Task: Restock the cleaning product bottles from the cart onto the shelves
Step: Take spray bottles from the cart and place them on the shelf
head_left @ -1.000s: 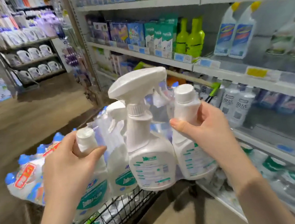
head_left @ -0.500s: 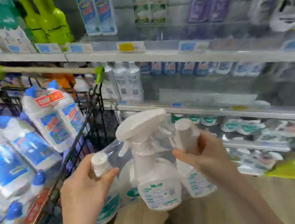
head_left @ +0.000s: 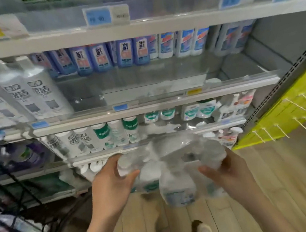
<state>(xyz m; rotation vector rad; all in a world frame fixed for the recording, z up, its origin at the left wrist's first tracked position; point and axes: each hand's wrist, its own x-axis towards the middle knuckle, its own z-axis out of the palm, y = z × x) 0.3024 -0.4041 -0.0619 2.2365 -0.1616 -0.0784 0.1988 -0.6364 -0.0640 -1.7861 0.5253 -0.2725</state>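
Note:
I hold a plastic-wrapped pack of white cleaning bottles (head_left: 175,182) low in front of the shelves; it is blurred. A trigger spray bottle sits in its middle. My left hand (head_left: 110,186) grips the capped bottle at the pack's left end. My right hand (head_left: 226,172) grips the capped bottle at its right end. The wire cart (head_left: 7,191) stands at the left edge with more wrapped bottles inside. The pack hangs level with the lower shelves (head_left: 152,146), apart from them.
Shelves of white, blue and green-labelled bottles fill the view ahead. One middle shelf (head_left: 164,87) has an open stretch behind its clear front guard. A lime-green pegboard panel (head_left: 290,110) with hooks juts out on the right. Wooden floor and my shoe lie below.
The view has swung right and down, away from the cart toward the lower shelves. The pack, still in both hands, has come lower and nearer the shelf fronts.

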